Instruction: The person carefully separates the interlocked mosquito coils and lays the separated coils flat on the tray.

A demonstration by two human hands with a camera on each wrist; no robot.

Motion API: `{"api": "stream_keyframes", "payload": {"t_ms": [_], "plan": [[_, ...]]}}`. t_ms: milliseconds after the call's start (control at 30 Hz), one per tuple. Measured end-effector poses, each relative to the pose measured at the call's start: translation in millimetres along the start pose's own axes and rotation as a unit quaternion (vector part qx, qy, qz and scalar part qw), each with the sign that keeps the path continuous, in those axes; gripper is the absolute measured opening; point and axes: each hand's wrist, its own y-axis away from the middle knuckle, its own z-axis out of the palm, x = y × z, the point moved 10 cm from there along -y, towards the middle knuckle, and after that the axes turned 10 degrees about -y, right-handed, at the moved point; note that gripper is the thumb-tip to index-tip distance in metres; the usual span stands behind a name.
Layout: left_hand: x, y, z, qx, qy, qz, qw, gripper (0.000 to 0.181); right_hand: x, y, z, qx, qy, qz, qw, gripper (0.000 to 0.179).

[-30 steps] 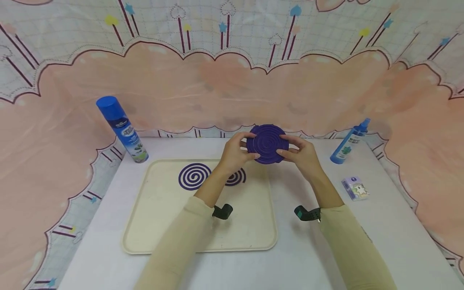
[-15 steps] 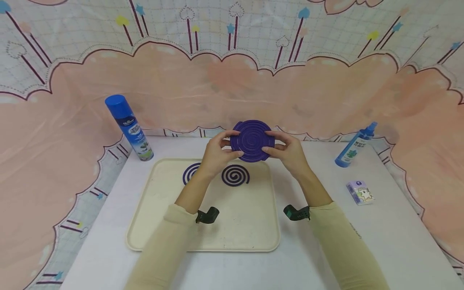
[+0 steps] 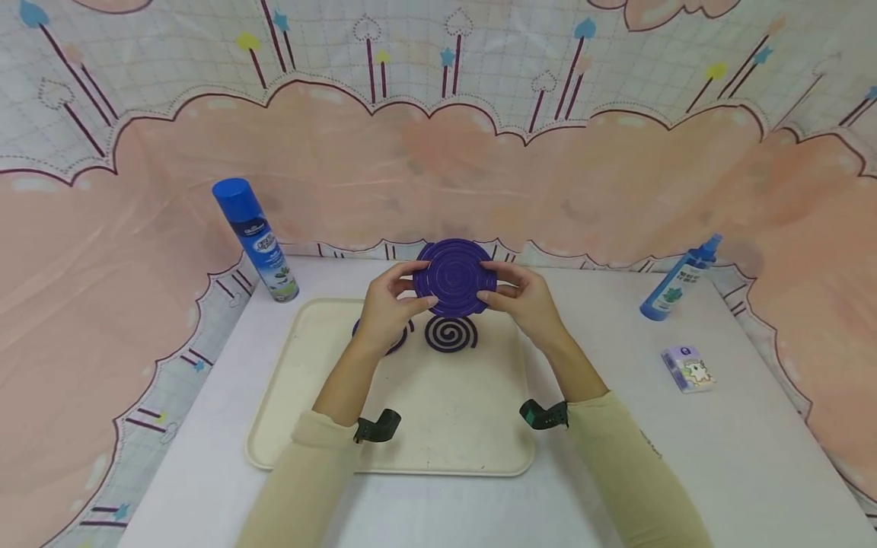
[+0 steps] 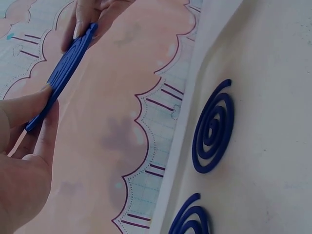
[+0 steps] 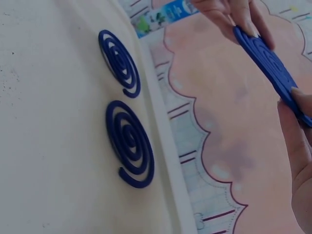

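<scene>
Both hands hold a tightly wound, dark blue-violet disc of mosquito coils [image 3: 454, 278], raised over the far edge of the tray with its flat face turned toward the head camera. My left hand [image 3: 385, 308] pinches its left rim between thumb and fingers; my right hand [image 3: 526, 303] grips the right rim likewise. In the left wrist view the disc [image 4: 66, 68] appears nearly edge-on and looks thicker than a single coil. Below, a single loose mosquito coil [image 3: 450, 333] lies flat on the tray. A second coil [image 5: 118, 61] lies beside it, partly covered by my left hand in the head view.
The cream tray [image 3: 445, 426] lies on a white-covered table. A blue spray can [image 3: 256, 242] stands at the back left. On the right are a blue spray bottle [image 3: 678, 280] and a small purple-and-white box [image 3: 687, 369]. Patterned cloth [image 3: 329, 167] hangs behind.
Both hands have carried the coil disc leftward, from the tray's right corner to over its far middle. The head view has turned slightly left. The grip looks the same.
</scene>
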Motion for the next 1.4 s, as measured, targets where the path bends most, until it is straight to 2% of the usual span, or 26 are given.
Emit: {"api": "stream_keyframes", "payload": {"t_ms": [200,333,433,533,700,767,933,1200,1400], "plan": [[-6.9,6.9,-7.1,0.017,-0.013,-0.003,0.9998,0.055,8,4.0,4,0.005,-0.014,0.005,0.9999,0.049],[-15.0,10.3,-10.8,0.022,-0.041,-0.021,0.9987,0.054,14,6.8,5,0.007,-0.016,0.013,0.9998,0.048],[-21.0,12.4,-10.7,0.021,-0.045,-0.033,0.9982,0.054,19,9.8,4,0.012,-0.013,0.017,0.9997,0.047],[-24.8,14.2,-8.7,0.019,-0.039,-0.037,0.9984,0.054,23,12.1,2,0.021,-0.021,0.024,0.9993,0.050],[-31.1,16.5,-5.7,0.017,-0.030,-0.040,0.9986,0.054,30,14.2,1,0.025,-0.057,0.040,0.9972,0.067],[-32.5,17.2,-4.7,0.017,-0.027,-0.040,0.9987,0.054,31,15.0,1,0.025,-0.056,0.045,0.9971,0.069],[-34.4,18.5,-4.4,0.018,-0.024,-0.042,0.9987,0.055,33,16.6,2,0.025,-0.037,0.046,0.9979,0.063],[-34.6,18.9,-4.9,0.022,-0.010,-0.041,0.9989,0.056,35,17.5,3,0.023,-0.058,0.035,0.9975,0.064],[-35.8,20.1,-4.7,0.024,0.020,-0.051,0.9982,0.059,37,19.3,2,0.028,-0.054,0.038,0.9975,0.062]]}}
